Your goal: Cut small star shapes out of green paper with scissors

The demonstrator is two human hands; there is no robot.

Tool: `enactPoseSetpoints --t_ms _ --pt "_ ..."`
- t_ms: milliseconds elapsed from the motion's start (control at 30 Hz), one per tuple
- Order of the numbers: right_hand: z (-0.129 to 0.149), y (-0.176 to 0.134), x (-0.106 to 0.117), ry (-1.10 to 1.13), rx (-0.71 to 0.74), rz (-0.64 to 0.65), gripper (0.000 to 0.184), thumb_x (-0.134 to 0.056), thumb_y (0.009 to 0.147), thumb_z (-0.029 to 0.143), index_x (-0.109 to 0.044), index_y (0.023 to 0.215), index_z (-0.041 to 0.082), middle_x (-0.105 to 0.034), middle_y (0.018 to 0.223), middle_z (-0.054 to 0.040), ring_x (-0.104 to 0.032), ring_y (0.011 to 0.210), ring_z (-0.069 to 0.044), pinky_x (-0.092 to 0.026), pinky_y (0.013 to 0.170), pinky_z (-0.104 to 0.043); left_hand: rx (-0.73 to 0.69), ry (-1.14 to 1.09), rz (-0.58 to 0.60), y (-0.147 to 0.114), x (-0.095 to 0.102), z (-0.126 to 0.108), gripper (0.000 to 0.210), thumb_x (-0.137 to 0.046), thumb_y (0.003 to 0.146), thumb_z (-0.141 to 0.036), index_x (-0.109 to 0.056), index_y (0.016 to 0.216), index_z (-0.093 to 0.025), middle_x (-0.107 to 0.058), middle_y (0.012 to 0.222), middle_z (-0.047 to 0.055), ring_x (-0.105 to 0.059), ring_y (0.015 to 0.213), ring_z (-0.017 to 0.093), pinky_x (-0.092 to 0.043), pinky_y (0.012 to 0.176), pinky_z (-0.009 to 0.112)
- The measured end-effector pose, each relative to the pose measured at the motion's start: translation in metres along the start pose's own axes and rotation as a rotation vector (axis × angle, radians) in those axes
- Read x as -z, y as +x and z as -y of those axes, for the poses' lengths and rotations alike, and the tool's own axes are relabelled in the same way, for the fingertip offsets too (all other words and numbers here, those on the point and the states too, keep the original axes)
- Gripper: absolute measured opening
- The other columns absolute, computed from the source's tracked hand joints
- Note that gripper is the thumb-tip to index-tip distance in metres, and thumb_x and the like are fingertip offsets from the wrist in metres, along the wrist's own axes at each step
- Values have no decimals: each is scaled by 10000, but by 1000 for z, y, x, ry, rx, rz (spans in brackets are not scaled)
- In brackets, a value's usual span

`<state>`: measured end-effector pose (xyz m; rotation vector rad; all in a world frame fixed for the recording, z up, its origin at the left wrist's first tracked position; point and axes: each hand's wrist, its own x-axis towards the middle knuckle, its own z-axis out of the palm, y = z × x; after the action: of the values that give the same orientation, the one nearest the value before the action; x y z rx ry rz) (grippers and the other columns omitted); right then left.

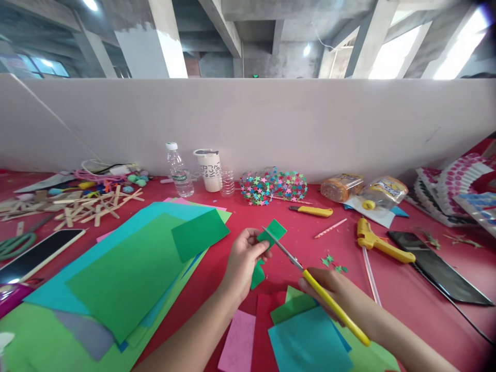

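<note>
Between the thumb and fingers of my left hand point(248, 251) is a small piece of green paper point(278, 229). My right hand point(329, 289) grips yellow-handled scissors point(337, 308), whose blades lie across that piece. A green scrap point(257, 276) sits just below my left hand on the table. Several small green paper stars point(334, 263) lie beyond my right hand. Close in front of me are a pink paper piece point(237, 341) with faint drawn outlines and a stack topped by a blue sheet point(310, 341).
Large coloured sheets point(127, 274) cover the left side. Behind stand a water bottle point(180, 173), a white cup point(209, 170) and star-covered balls point(256, 187). To the right lie a yellow box cutter point(312, 211), a yellow glue gun point(382, 245) with its cord, and a dark phone point(439, 266).
</note>
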<state>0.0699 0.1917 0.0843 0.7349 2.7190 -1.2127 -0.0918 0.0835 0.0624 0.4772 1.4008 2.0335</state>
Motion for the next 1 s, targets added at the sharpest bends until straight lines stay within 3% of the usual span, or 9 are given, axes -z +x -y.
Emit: enactPoseSetpoints --t_ms 233,433,533,600,667,833,1000 --pt "-10 6 -3 26 -39 -5 404 -420 850 552 -461 650 203 -395 530 43 -417 462 -118 -227 432 -225 52 -16 -18 4 4 4 237 -682 661 -178 -528 841 -166 -583 630 -47 -594 545 98 -412 509 199" --pt "-22 17 -4 23 8 -164 386 -482 816 528 -459 614 200 -454 557 22 -383 540 -134 -264 515 -242 -16 158 -109 14 17 -5 226 -698 651 -259 -525 776 -186 -592 639 -38 -614 602 145 -448 588 244" --pt "-26 22 -5 76 -8 -273 349 -505 809 488 -420 621 207 -380 551 43 -324 530 -122 -230 509 -241 -136 345 -152 21 26 1 196 -697 660 -285 -572 763 -175 -644 779 16 -615 768 168 -442 732 263" --pt "-28 25 -6 103 -8 -317 352 -487 818 477 -370 616 212 -321 558 53 -291 532 -116 -215 506 -239 -175 410 -143 24 30 10 200 -674 688 -288 -616 842 -175 -647 990 63 -582 958 187 -403 866 282" --pt "-29 28 -6 140 -3 -348 358 -464 824 475 -337 611 217 -278 566 59 -266 531 -112 -210 502 -236 -201 443 -141 25 30 20 249 -668 694 -283 -632 920 -185 -630 1054 75 -544 1055 198 -353 950 305" --pt "-32 32 -8 222 12 -407 368 -480 811 479 -334 597 217 -262 561 65 -259 529 -107 -203 495 -227 -213 497 -50 23 11 40 256 -610 759 -277 -617 1000 -191 -602 1141 103 -516 1123 214 -322 991 346" --pt "-34 35 -10 294 33 -458 387 -503 795 490 -338 582 212 -277 544 69 -279 520 -102 -208 487 -221 -161 384 -4 28 -27 49 235 -684 670 -233 -617 893 -205 -642 1063 87 -549 1087 239 -366 952 356"
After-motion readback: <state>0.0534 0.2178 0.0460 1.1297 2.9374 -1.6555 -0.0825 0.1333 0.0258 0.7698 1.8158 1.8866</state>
